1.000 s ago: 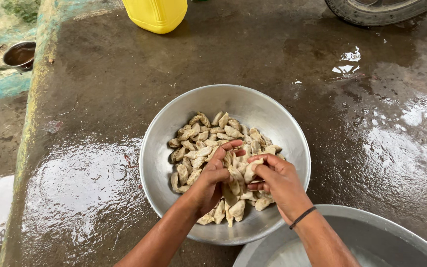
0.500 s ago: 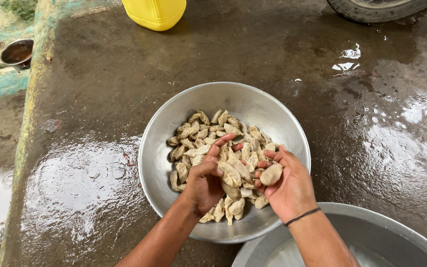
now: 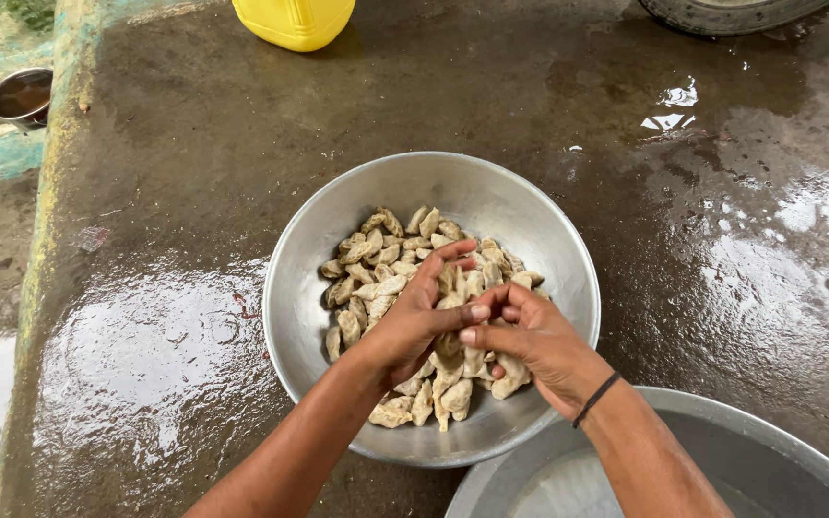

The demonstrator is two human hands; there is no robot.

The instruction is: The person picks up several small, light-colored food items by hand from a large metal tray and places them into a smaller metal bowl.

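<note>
At frame centre, the left hand (image 3: 414, 321) and right hand (image 3: 530, 341) met, fingers curled together around pale food pieces (image 3: 376, 278) heaped in a steel bowl (image 3: 309, 259) on wet concrete (image 3: 146, 336).

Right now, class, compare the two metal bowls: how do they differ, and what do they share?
The nearer bowl is cut off by the frame; the middle bowl shows whole. The middle bowl holds pale food pieces, with both hands in it; the nearer bowl shows none. Both are round, silvery, and sit on wet concrete.

yellow plastic jug (image 3: 295, 21), top edge
</note>
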